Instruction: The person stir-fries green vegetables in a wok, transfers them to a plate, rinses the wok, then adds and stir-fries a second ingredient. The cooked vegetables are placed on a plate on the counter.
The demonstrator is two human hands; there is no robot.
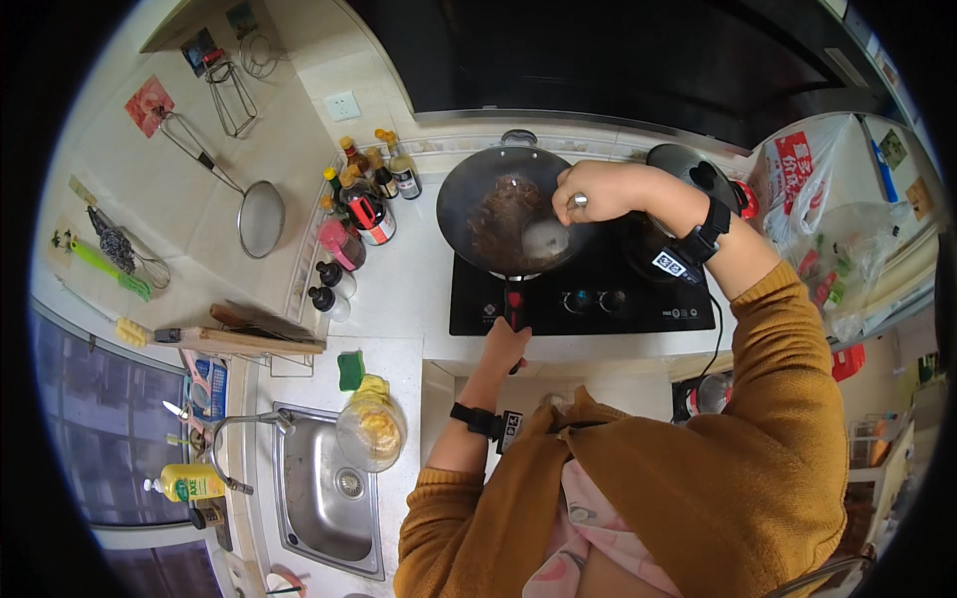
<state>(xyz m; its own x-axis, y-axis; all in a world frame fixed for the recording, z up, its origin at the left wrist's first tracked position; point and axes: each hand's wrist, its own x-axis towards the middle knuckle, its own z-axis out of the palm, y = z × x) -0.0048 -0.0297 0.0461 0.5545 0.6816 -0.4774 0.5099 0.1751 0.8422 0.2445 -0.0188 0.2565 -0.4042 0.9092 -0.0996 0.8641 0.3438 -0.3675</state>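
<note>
On the gas cooktop [508, 314] stands a dark wok [457, 196], with brown shredded food [508, 209] in it and haze above. My left hand [506, 344] is closed around the wok's black and red handle [514, 299]. Above the wok's right side, my right hand [598, 190] is shut on a cooking utensil, whose round, pale metal head [546, 241] rests among the food. Fingers and haze hide most of its shaft, so ladle or turner cannot be told.
Behind the right forearm stands a lidded pot [684, 161]. Sauce bottles [370, 213] crowd the counter's left corner. A sink [329, 486] has a clear bowl [371, 436] at its edge and a green sponge [350, 371] nearby. Plastic bags [837, 232] hang at right.
</note>
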